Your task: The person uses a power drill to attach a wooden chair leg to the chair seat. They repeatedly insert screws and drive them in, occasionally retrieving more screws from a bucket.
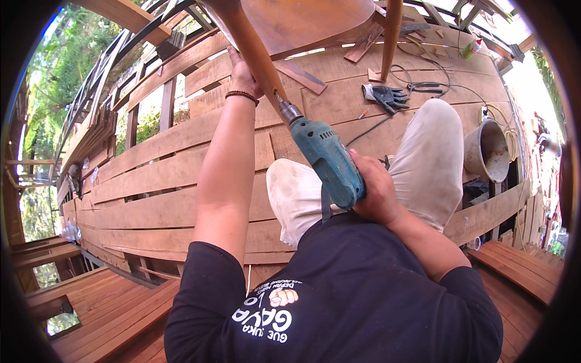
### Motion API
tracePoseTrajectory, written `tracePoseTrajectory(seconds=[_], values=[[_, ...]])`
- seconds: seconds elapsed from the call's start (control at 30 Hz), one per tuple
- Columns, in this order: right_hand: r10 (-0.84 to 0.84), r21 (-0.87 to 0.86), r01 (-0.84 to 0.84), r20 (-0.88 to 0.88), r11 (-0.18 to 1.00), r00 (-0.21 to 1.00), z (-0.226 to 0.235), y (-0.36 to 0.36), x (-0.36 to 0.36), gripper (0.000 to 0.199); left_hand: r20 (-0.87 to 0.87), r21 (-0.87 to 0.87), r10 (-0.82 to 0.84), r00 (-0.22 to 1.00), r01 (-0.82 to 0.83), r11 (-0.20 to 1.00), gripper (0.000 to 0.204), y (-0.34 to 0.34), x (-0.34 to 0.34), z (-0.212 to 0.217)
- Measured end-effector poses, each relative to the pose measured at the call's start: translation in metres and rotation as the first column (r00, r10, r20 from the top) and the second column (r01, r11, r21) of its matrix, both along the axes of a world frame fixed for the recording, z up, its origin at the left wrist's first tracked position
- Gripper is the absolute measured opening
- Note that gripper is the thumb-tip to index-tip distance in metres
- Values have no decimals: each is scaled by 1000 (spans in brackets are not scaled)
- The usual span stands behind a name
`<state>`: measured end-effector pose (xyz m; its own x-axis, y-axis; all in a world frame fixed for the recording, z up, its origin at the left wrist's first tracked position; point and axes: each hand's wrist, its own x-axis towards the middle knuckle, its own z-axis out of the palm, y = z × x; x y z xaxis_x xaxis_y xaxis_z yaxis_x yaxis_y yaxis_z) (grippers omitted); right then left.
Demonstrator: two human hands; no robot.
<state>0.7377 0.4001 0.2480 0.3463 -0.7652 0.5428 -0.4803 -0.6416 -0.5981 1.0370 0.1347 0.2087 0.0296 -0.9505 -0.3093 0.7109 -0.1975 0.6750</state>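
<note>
My right hand (pixel 376 186) is closed round the handle end of a teal corded power drill (pixel 328 158). The drill points up and to the left. Its metal chuck (pixel 290 112) is at a round wooden leg (pixel 253 51), with the bit's tip at a small dark hole in the wood. My left hand (pixel 244 75), a beaded bracelet on its wrist, grips that leg from its left side; part of the hand is hidden behind the wood. The leg belongs to a piece of wooden furniture with a broad brown panel (pixel 308 21) and another leg (pixel 392 39).
Beyond my right knee a grey and black work glove (pixel 387 97) lies on the plank floor (pixel 175 175), near a black cable (pixel 426 88). A dirty bucket (pixel 488 151) lies tipped at the right. Wood offcuts (pixel 302 77) and a green bottle (pixel 471 48) are farther off.
</note>
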Motion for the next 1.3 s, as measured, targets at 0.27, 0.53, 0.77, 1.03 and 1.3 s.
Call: tracePoseTrajectory(seconds=[0.27, 0.53, 0.77, 1.03, 1.3], values=[[28, 3, -28, -55, 1000, 998, -7, 2, 4, 74, 189, -225, -104, 976, 146, 963, 85, -20, 48, -53], [-41, -123, 23, -148, 992, 988, -4, -2, 7, 66, 94, 17, 60, 994, -62, 998, 85, 5, -7, 2], [-51, -47, 44, -149, 998, 988, 2, -1, 11, 69, 117, 1, 108, 987, -109, 994, 84, 9, -11, 5], [-33, -13, 32, -124, 999, 992, -1, -2, 12, 73, 216, 37, 142, 966, -153, 988, 83, 10, -15, 10], [-47, -66, 37, -162, 997, 986, -5, -6, 14, 73, 177, 9, 134, 975, -137, 990, 78, 18, -22, 22]])
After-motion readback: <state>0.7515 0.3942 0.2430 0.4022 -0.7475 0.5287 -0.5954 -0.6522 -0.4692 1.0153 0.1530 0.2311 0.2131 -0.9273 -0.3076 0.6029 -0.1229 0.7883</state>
